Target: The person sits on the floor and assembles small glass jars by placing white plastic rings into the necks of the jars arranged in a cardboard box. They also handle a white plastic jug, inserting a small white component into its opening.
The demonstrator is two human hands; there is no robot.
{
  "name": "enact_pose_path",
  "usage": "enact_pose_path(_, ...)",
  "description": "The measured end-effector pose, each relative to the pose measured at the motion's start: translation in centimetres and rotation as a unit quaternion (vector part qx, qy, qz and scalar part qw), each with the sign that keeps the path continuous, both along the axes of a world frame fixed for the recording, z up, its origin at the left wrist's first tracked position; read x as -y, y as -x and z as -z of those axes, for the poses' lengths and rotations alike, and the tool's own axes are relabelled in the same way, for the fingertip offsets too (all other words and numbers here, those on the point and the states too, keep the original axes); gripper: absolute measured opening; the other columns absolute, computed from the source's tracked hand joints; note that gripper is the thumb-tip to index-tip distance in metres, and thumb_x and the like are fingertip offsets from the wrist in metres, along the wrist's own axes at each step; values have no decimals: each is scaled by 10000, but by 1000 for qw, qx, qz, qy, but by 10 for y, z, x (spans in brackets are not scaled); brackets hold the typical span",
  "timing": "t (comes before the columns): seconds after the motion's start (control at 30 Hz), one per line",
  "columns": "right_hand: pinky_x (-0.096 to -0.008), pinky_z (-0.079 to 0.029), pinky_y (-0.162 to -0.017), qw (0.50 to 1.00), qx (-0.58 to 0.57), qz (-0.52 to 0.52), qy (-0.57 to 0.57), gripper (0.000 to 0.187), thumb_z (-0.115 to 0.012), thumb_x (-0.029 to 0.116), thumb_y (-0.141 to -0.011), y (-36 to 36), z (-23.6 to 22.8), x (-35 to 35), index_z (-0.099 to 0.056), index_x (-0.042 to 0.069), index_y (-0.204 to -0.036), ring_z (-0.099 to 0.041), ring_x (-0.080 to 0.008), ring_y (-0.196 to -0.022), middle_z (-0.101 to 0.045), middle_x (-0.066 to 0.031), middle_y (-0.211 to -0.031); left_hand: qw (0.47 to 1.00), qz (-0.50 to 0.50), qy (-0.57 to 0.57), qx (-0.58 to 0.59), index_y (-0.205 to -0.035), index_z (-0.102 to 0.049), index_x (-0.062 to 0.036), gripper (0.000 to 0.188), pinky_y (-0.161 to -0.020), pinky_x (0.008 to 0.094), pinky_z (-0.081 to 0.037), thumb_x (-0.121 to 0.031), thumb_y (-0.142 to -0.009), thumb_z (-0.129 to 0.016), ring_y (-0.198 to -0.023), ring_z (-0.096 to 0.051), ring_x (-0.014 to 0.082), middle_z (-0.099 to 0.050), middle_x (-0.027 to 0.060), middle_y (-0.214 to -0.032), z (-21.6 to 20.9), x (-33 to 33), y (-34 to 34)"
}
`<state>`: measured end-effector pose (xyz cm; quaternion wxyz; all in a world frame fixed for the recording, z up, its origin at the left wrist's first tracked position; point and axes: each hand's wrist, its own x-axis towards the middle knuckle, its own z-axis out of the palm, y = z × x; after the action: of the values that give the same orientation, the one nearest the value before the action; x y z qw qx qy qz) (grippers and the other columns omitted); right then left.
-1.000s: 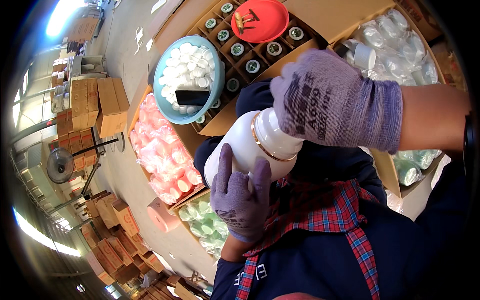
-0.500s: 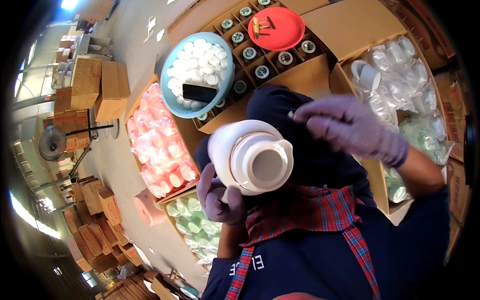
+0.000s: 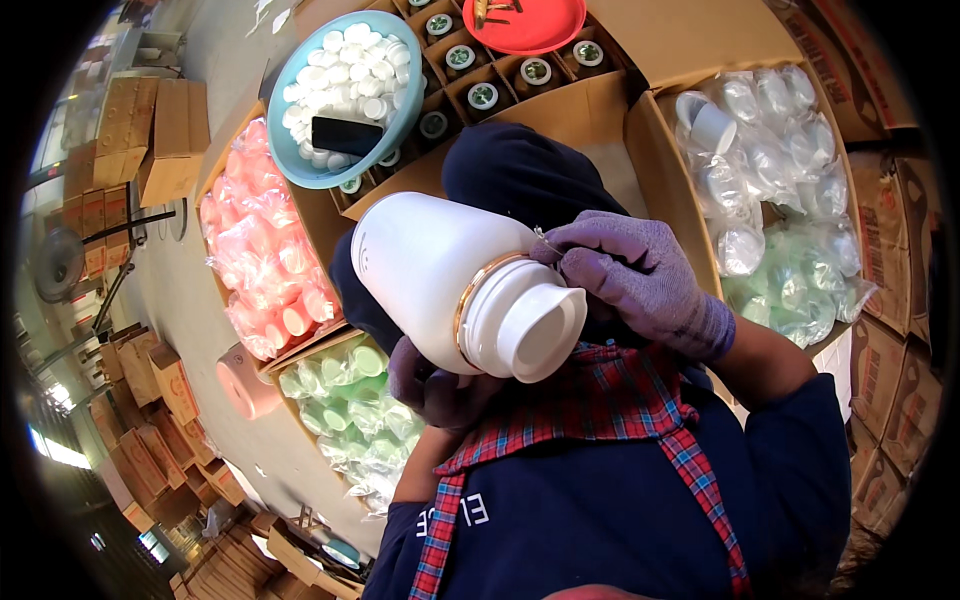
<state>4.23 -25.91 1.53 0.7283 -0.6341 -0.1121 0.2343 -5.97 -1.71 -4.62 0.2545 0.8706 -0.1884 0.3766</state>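
A large white vacuum jug (image 3: 425, 262) lies tilted across my lap, with its spout collar toward the lower right and a gold ring around its neck. Beneath its lower side, my gloved left hand (image 3: 438, 388) is curled around it, most of the fingers hidden by the body. My gloved right hand (image 3: 640, 278) is at the upper side of the neck, next to the gold ring. Its thumb and finger pinch a small shiny metal piece (image 3: 546, 240), thin and wire-like, too small to name exactly.
A blue basin (image 3: 408, 95) of white caps carries a black phone (image 3: 346, 135). Behind it, a divided carton (image 3: 560, 105) holds jugs, with a red tray (image 3: 530, 35) on top. Cartons of wrapped pink parts (image 3: 265, 240), green parts (image 3: 350, 400) and clear-wrapped parts (image 3: 765, 150) flank me.
The jug has turned more side-on, showing its body. My right hand has come down and left to its neck. The whole view has shifted, so surroundings sit farther left and up.
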Motion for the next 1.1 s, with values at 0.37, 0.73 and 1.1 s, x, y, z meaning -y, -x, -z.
enact_pose_path(0.37,-272,-476,-790,1000,-21,9,13,362,-535,299,-966,-1,2,4,-648,-16,-1106,-599,-127,-866,-651,-75,-946,1000,-13,-12,-13,-1046,-452,-56,377,-711,342,-522,-281,-869,-696,-948,-612,299,-396,274,-1285,-1,9,-2)
enact_pose_path(0.73,-203,-456,-606,994,-74,76,28,298,-554,123,-917,-30,16,16,-615,10,-1186,-552,-72,-697,-604,-14,-863,984,20,151,-90,-840,-550,-13,235,-786,367,-473,-179,-811,-715,-958,-582,273,-545,213,-1143,-41,-4,-25)
enact_pose_path(1.1,-333,-558,-727,929,156,77,325,357,-583,103,-861,-270,229,56,-560,0,-1202,-649,-264,-833,-632,-169,-953,950,6,-175,-258,-749,-606,-134,152,-1044,611,-278,-172,-675,-733,-1241,-450,423,-546,133,-1304,-27,-70,-16)
